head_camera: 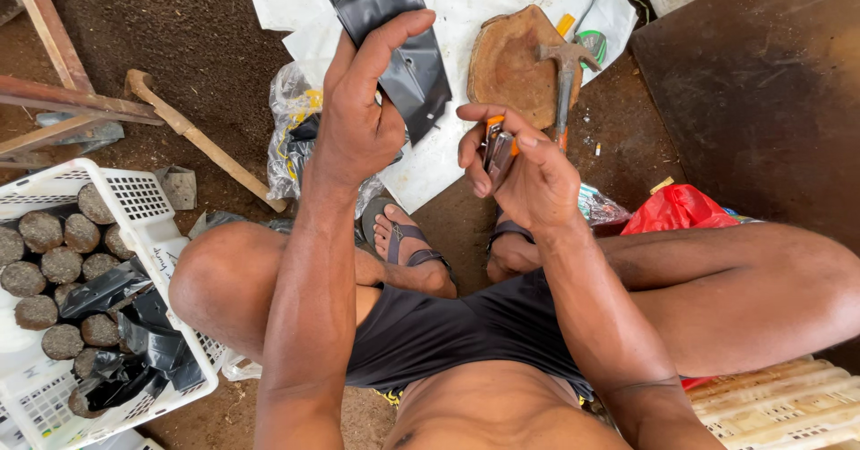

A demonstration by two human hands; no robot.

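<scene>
So the person sits low on the dirt floor with knees spread, sandalled feet tucked in under the hands. The right hand has its fingers closed around a small metal stapler with an orange end, held upright near the thumb, mouth pointing toward the left. The left hand is a bit higher and just beside it, thumb and fingers pinching the folded lower end of a long glossy black plastic sleeve that trails away over the white plastic sheet on the ground.

If I were doing this bit, I'd say keep the fold flat and tight between the left thumb and forefinger, because slick plastic like that looks like it slips and bunches easily. Bring the stapler mouth square onto the fold, clear of the pinching fingertips, and squeeze in one firm go. The two hands aren't touching yet, so there's room to line up first.

Off to the person's left sits a white slatted plastic crate full of dark soil cylinders plus crumpled black bags. Further out, a round wooden chopping block with a claw hammer lying across its edge, and a red plastic bag by the right knee.
</scene>
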